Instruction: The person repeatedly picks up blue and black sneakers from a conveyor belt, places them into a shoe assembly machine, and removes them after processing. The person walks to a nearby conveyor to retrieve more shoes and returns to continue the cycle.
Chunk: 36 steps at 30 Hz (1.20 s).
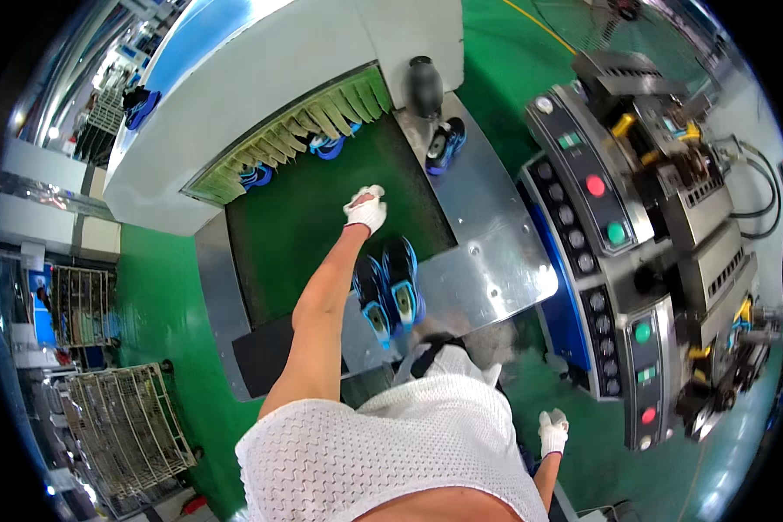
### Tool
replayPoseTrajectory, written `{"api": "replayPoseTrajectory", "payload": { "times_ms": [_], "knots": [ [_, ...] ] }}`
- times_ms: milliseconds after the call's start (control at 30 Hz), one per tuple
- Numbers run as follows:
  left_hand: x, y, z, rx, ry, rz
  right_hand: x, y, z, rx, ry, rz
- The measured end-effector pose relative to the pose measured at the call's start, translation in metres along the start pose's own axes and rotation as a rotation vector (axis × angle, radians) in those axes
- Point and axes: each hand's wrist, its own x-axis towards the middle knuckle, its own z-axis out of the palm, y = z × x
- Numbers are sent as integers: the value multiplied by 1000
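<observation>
Work seems to be in its middle stage at the green belt [291, 230]

Head view, the only 1: the left hand [364, 210], in a white glove, is above the right part of the belt. Its fingers are loosely bent, the thumb stands apart, and I see nothing held there. The right hand [553, 432], also gloved, is well apart from the belt, to the right of its near end. Its fingers look curled, but whether they close on something I cannot tell.

A pair of black and blue shoes [401, 278] lies side by side at the near edge of the belt, toward its right corner. The pair overlaps this edge in view; whether it rests on the belt or on the steel plate [487, 287] beside it, I cannot tell. At the far end of the belt, 2 blue shoes [325, 148] are partly hidden by the strip curtain [296, 135]. 1 single shoe [445, 146] is to the right of the belt.

In my judgement, the work is partly done: 2 shoes are at the curtain, while the near pair and the single shoe are not there. Which way the belt runs is not visible, so how much is left I cannot say.
</observation>
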Motion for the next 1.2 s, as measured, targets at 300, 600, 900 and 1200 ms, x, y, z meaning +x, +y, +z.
{"api": "replayPoseTrajectory", "payload": {
  "times_ms": [300,600,900,1200],
  "knots": [
    [256,-114,-67,13,121,-7,-16,-144,-8,-154,-61,329],
    [288,-135,-22,134,-141,-15,-2,-140,-26,-309,-282,104],
    [126,-58,21,-186,206,343,36,-333,47,-761,-223,-365],
    [53,58,-49,-129,101,591,-16,-566,157,-479,-389,-904]
  ]
}}
